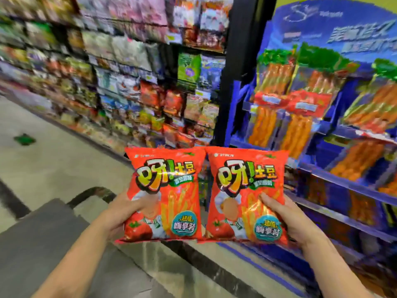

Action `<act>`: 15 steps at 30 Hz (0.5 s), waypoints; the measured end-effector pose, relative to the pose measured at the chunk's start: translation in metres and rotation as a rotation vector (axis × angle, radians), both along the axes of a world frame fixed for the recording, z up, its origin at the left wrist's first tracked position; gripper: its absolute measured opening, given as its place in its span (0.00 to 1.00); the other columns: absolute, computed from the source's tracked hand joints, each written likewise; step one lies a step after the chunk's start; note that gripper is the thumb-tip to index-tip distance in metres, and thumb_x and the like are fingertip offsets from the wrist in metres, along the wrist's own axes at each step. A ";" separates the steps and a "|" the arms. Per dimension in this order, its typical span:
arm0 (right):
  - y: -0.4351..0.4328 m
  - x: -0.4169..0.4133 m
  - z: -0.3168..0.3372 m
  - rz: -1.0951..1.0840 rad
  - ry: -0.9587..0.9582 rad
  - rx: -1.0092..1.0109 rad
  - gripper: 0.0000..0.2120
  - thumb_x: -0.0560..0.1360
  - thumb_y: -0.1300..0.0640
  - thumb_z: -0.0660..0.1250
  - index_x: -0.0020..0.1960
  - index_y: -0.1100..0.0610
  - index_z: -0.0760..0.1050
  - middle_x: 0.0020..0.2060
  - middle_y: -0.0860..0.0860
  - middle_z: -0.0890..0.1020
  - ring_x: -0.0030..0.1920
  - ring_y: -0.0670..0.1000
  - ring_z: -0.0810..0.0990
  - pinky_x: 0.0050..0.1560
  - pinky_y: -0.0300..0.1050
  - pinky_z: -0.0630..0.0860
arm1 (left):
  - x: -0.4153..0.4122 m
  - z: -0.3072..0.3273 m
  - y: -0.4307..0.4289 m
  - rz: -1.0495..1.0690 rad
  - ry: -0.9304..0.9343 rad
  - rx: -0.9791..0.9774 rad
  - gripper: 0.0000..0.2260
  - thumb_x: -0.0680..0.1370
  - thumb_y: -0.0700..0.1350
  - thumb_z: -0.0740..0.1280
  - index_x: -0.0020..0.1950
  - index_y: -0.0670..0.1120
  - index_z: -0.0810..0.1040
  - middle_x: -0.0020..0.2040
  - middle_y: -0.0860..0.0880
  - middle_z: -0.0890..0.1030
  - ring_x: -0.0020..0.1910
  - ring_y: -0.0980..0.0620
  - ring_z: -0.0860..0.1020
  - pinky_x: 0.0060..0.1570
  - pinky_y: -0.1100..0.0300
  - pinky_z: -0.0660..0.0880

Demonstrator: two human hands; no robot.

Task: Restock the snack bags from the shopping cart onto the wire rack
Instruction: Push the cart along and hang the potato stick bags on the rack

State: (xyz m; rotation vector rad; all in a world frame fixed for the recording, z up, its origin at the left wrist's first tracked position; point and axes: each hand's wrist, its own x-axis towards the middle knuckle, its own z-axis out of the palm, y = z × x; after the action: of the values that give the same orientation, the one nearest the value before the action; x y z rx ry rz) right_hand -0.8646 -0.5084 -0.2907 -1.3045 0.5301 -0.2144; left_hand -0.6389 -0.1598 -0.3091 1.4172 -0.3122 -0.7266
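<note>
Two identical red snack bags with yellow lettering and a fries picture are held upright side by side at chest height. My left hand (122, 214) grips the left red bag (171, 190) by its left edge, thumb on the front. My right hand (287, 218) grips the right red bag (242, 190) by its right edge, thumb on the front. The bags' inner edges nearly touch. The blue display rack (352, 226) with its shelves stands just behind and to the right of the bags. The shopping cart's dark edge (92, 194) shows at lower left.
The blue rack holds several packs of orange sausage sticks (298, 134) under a blue header board. A black pillar (238, 72) separates it from a long wall of snack shelves (107, 82) on the left. Light floor tiles (53, 160) with a dark strip lie below.
</note>
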 end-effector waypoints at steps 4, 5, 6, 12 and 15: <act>0.065 0.090 0.007 0.171 0.014 -0.005 0.29 0.70 0.48 0.79 0.67 0.55 0.75 0.56 0.60 0.86 0.53 0.63 0.86 0.46 0.53 0.85 | 0.040 -0.002 0.104 0.136 -0.011 -0.036 0.37 0.65 0.46 0.82 0.72 0.47 0.74 0.65 0.39 0.82 0.61 0.34 0.82 0.64 0.34 0.75; 0.080 0.111 0.008 0.191 0.004 -0.005 0.26 0.72 0.50 0.78 0.67 0.54 0.76 0.56 0.59 0.86 0.52 0.63 0.87 0.45 0.53 0.85 | 0.046 -0.001 0.127 0.171 -0.018 -0.030 0.35 0.67 0.43 0.81 0.73 0.47 0.74 0.65 0.39 0.82 0.62 0.34 0.82 0.65 0.33 0.74; 0.096 0.131 0.010 0.214 -0.004 -0.007 0.26 0.72 0.49 0.79 0.66 0.55 0.76 0.55 0.59 0.86 0.52 0.63 0.87 0.45 0.52 0.85 | 0.051 0.000 0.149 0.205 -0.027 -0.029 0.33 0.69 0.41 0.79 0.73 0.48 0.74 0.65 0.39 0.82 0.62 0.34 0.82 0.65 0.33 0.74; 0.179 0.251 0.007 0.385 -0.006 -0.049 0.24 0.71 0.52 0.75 0.65 0.57 0.78 0.56 0.62 0.86 0.52 0.63 0.86 0.53 0.57 0.84 | 0.072 0.010 0.245 0.383 -0.060 -0.012 0.32 0.69 0.44 0.80 0.71 0.50 0.75 0.63 0.41 0.84 0.60 0.36 0.83 0.62 0.37 0.78; 0.217 0.315 0.002 0.503 -0.029 -0.095 0.38 0.60 0.41 0.85 0.65 0.55 0.78 0.54 0.58 0.87 0.52 0.60 0.87 0.51 0.53 0.84 | 0.090 0.002 0.286 0.485 -0.047 0.018 0.29 0.73 0.43 0.78 0.72 0.52 0.75 0.65 0.42 0.83 0.63 0.36 0.82 0.66 0.34 0.74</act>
State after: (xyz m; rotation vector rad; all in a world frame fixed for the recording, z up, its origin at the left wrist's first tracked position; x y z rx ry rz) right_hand -0.5497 -0.2916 -0.2892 -1.4824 0.1561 0.1603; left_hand -0.5490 0.1264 -0.3071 1.4533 0.0079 -0.2994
